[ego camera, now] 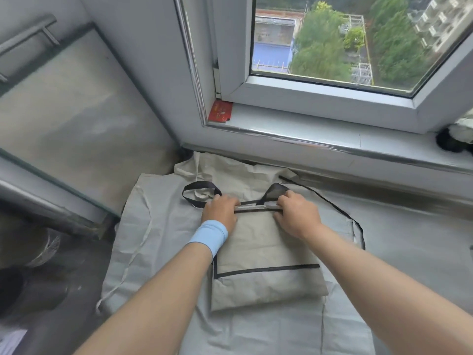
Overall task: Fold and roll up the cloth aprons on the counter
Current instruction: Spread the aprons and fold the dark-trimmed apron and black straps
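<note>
**Head camera: both hands pinch the far edge of the folded apron**

Head camera, looking down at the counter (414, 234) under the window (330, 42). The folded apron (266, 252), beige with black trim, sits in the middle of the view on top of a paler cloth (158, 239) spread flat, which reaches out past it to the left, the near side and the far side.

Both hands are on the apron's far edge. The left hand (221, 211), with a light blue wristband (208, 235), has its fingers curled down over the left end of that edge, pinching it. The right hand (297, 216) is at the right end, fingers curled over the top and thumb tucked against the near side of the fold, pinching the cloth too. Between the two hands the edge is lifted into a narrow ridge with the black trim running along it.

A black strap loop (199, 192) lies just beyond the left hand, and a second loop (275, 190) rises just beyond the right hand's fingers. A thin black tie (357, 224) curves away across the counter on the right.

On the far side, a red card (220, 111) is wedged in the left corner of the window frame. A dark object (448, 142) sits on the sill at far right; what it is cannot be told. A glass panel (76, 119) leans at the left.
</note>
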A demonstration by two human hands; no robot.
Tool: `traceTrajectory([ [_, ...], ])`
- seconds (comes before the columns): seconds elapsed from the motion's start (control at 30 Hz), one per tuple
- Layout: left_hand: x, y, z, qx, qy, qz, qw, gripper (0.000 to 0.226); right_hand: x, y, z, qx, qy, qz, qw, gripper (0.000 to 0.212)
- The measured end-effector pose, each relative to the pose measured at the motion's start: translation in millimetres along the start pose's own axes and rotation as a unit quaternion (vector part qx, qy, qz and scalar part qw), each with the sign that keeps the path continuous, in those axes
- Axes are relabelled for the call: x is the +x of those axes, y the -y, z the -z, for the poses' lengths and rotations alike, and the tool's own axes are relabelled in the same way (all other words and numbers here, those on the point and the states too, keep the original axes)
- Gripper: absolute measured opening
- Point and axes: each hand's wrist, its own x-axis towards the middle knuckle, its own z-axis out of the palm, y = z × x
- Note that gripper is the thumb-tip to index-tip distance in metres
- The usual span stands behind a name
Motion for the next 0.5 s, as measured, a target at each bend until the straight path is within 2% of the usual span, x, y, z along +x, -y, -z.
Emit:
traceTrajectory([
  [0.1,-2,4,-3,0.021,-0.041,-0.031,0.998,0.039,4,6,1,-0.043,-0.098,0.046,0.993,0.029],
  [0.17,-1,13,6,0.002,-0.065,-0.041,0.997,0.049,12,13,6,-0.039,-0.124,0.116,0.985,0.038],
  [0.23,1,25,17,-0.004,-0.035,-0.050,0.998,0.052,24,23,14,-0.056,-0.088,0.204,0.973,0.046],
  [0.3,2,39,26,0.025,0.028,-0.065,0.997,0.048,33,35,19,-0.117,-0.029,0.245,0.962,0.036],
  [0.4,2,56,35,0.085,0.089,-0.054,0.991,0.037,42,43,21,-0.142,-0.023,0.201,0.969,0.015],
  [0.47,6,62,42,0.075,0.086,-0.026,0.993,0.028,46,40,23,-0.059,-0.064,0.096,0.992,0.012],
  [0.5,8,64,46,0.035,0.057,-0.005,0.998,0.025,48,38,27,0.009,-0.087,0.035,0.996,0.012],
])
